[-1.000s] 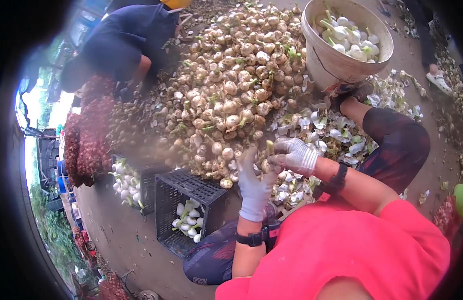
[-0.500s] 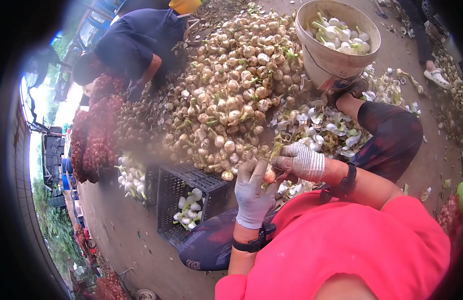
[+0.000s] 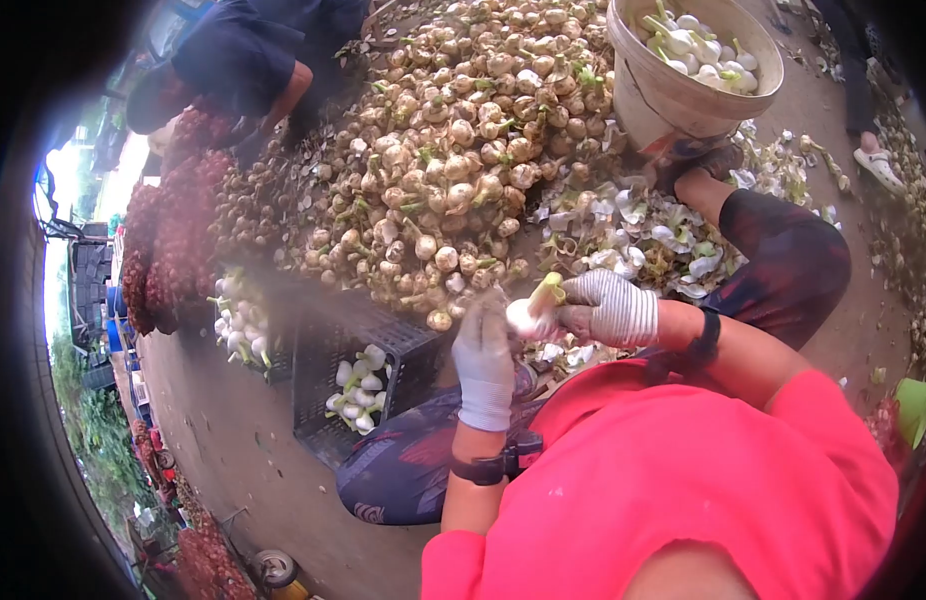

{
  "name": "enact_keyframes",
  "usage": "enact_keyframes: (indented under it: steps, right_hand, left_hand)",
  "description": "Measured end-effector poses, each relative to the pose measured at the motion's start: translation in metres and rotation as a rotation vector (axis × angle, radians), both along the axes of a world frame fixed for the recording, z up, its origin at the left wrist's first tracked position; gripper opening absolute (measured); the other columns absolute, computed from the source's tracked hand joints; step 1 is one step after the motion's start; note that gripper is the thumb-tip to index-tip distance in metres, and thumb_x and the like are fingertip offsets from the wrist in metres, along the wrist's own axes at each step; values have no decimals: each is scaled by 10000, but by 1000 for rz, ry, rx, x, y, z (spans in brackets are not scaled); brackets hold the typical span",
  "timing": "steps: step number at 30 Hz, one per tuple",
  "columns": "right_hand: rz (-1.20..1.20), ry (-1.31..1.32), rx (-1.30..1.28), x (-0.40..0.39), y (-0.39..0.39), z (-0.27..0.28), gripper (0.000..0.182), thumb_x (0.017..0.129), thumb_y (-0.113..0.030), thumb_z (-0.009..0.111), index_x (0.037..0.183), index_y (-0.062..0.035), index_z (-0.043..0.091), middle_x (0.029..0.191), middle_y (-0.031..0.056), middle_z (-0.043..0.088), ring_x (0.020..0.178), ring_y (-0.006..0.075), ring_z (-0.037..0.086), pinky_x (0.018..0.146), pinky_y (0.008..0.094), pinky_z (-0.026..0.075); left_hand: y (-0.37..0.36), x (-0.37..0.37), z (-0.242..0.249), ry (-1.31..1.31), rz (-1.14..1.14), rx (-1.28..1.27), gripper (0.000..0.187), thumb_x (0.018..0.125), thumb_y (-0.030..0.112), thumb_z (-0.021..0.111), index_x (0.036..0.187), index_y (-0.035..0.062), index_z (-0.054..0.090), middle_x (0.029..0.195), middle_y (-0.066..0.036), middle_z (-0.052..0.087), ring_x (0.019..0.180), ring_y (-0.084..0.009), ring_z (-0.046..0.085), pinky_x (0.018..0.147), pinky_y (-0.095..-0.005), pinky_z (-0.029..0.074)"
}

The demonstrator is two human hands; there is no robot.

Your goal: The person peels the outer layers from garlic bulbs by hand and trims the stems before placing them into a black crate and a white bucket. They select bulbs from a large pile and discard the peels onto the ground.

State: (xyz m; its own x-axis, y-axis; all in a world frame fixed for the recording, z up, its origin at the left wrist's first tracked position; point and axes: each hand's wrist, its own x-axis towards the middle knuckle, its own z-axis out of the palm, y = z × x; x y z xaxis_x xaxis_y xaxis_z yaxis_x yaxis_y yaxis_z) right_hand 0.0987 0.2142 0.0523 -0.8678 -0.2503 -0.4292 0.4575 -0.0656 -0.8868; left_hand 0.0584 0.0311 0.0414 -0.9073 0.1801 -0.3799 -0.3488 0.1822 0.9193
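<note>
My right hand [image 3: 613, 308], in a white knit glove dirty at the fingers, is closed around the short green stem of a white garlic bulb [image 3: 524, 318]. The bulb points left, with its pale surface bare. Close beside it is my left hand [image 3: 483, 362], also gloved, its fingers bent together near the bulb's left side. The left fingertips are blurred, and what they pinch is hidden. Beyond both hands spreads a large heap of brownish unpeeled garlic bulbs [image 3: 453, 150].
A black crate [image 3: 318, 400] with white bulbs stands left of my knee. A white bucket [image 3: 663, 105] of peeled bulbs is at the back right, near loose peelings [image 3: 673, 235]. Another person [image 3: 243, 60] bends beside red mesh sacks [image 3: 173, 240]. More white bulbs [image 3: 241, 325] lie left.
The bulb was mostly covered between my hands and brownish; now its white side shows. My left hand has moved slightly left, away from my right hand. The whole view has shifted a little.
</note>
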Motion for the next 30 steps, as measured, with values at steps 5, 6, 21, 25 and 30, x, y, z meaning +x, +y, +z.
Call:
enact_keyframes:
  steps: [5, 6, 21, 25, 30]
  right_hand:
    - [427, 448, 746, -6, -9, 15, 158, 830, -170, 511, 829, -53, 618, 657, 131, 627, 604, 283, 630, 584, 385, 500]
    - [429, 447, 743, -6, -8, 19, 158, 830, -170, 511, 829, -53, 618, 657, 131, 627, 604, 283, 630, 584, 385, 500]
    - [298, 232, 889, -26, 19, 16, 360, 818, -357, 564, 990, -46, 623, 771, 220, 637, 758, 360, 641, 663, 446, 504]
    - [221, 383, 910, -38, -25, -7, 270, 808, -296, 559, 854, -34, 604, 689, 194, 623, 703, 378, 629, 634, 454, 501]
    - [304, 339, 896, -54, -38, -37, 235, 771, -251, 581, 867, -40, 618, 723, 191, 638, 710, 378, 634, 639, 459, 505]
  left_hand:
    - [9, -1, 5, 780, -469, -208, 167, 868, 205, 602, 935, 53, 592, 817, -85, 609, 735, -229, 600, 545, -355, 461]
    - [6, 0, -4, 777, -468, -211, 167, 868, 205, 602, 935, 53, 592, 817, -85, 609, 735, -229, 600, 545, -355, 461]
    - [-1, -8, -20, 258, -10, 182, 307, 944, 295, 491, 983, 7, 591, 935, -81, 571, 815, -174, 562, 688, -283, 466]
    - [0, -22, -22, 905, -185, -277, 266, 886, 267, 549, 977, 23, 602, 890, -102, 524, 765, -243, 558, 675, -361, 458]
    - [-7, -27, -38, 1121, -317, -683, 335, 755, 239, 620, 1005, 18, 597, 859, -130, 527, 740, -328, 523, 655, -414, 432]
